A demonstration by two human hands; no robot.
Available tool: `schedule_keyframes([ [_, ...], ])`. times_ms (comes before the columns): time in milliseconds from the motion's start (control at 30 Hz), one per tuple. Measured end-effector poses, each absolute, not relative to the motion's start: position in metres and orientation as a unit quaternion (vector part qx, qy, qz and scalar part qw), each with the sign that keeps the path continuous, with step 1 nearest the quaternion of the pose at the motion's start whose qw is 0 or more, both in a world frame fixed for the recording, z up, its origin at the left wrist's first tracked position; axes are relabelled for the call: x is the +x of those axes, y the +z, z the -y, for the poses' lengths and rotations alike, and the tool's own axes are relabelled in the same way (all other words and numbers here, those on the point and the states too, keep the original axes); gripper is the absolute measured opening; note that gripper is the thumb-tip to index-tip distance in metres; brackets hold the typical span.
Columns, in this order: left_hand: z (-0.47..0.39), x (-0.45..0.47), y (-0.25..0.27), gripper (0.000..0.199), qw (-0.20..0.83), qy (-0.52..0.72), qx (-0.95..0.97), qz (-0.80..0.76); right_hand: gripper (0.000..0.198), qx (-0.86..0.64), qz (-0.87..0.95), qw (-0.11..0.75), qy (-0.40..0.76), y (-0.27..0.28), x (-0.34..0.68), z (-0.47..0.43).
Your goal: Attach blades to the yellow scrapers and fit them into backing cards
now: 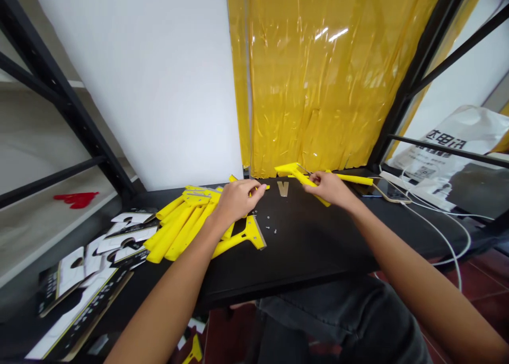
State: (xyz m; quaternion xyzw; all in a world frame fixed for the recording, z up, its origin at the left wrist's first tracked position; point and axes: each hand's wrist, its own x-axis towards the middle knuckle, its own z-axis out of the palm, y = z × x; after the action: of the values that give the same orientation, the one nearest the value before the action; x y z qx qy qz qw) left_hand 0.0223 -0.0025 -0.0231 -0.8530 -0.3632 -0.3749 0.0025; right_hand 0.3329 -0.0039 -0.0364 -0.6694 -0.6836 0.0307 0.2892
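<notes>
In my right hand (328, 188) is a yellow scraper (287, 169), its head pointing up and left and its handle coming out below my fingers. A thin dark piece beside its neck is too small to name. My left hand (240, 197) is closed in a pinch over the near pile; a small yellow bit (267, 187) shows at its fingertips, and whether it is held I cannot tell. Below it lies a yellow scraper with a metal blade (251, 233). Several small screws (275, 231) and a pair of flat blade-like pieces (282, 188) lie on the black table (310, 247) between my hands.
Several yellow scrapers (181, 228) are heaped at left, beside black-and-white packaging cards (95, 279). Behind my right hand lies another yellow handle (356, 179), near a phone (392, 191) and white cables (449, 236). Black shelf posts (75, 109) flank the table.
</notes>
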Motion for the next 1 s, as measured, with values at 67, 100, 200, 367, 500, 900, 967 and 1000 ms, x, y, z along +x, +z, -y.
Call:
schedule_keyframes([
  [67, 0.001, 0.025, -0.025, 0.041, -0.115, -0.392, -0.822, 0.397, 0.030, -0.608, 0.703, 0.360, 0.075, -0.033, 0.295, 0.003],
  [100, -0.001, 0.026, -0.026, 0.044, -0.183, -0.407, -0.798, 0.406, 0.030, -0.578, 0.713, 0.385, 0.096, -0.032, 0.276, 0.003],
  [200, -0.007, 0.029, -0.027, 0.047, -0.355, -0.453, -0.710, 0.404, 0.028, -0.500, 0.740, 0.418, 0.164, -0.032, 0.227, 0.003],
  [367, -0.014, 0.029, -0.028, 0.037, -0.421, -0.541, -0.595, 0.420, 0.035, -0.446, 0.760, 0.434, 0.186, -0.038, 0.215, -0.018],
  [500, -0.021, 0.026, -0.032, 0.028, -0.414, -0.558, -0.538, 0.477, 0.039, -0.621, 0.725, 0.293, 0.054, -0.053, 0.253, -0.045],
  [900, -0.022, 0.025, -0.041, 0.025, -0.404, -0.491, -0.598, 0.488, 0.032, -0.629, 0.770, 0.089, 0.055, -0.073, 0.285, -0.055],
  [967, -0.022, 0.025, -0.041, 0.025, -0.400, -0.491, -0.602, 0.486, 0.040, -0.638, 0.762, 0.096, 0.057, -0.071, 0.288, -0.053],
  [1000, -0.022, 0.025, -0.041, 0.025, -0.398, -0.491, -0.605, 0.484, 0.042, -0.644, 0.757, 0.099, 0.050, -0.070, 0.289, -0.051],
])
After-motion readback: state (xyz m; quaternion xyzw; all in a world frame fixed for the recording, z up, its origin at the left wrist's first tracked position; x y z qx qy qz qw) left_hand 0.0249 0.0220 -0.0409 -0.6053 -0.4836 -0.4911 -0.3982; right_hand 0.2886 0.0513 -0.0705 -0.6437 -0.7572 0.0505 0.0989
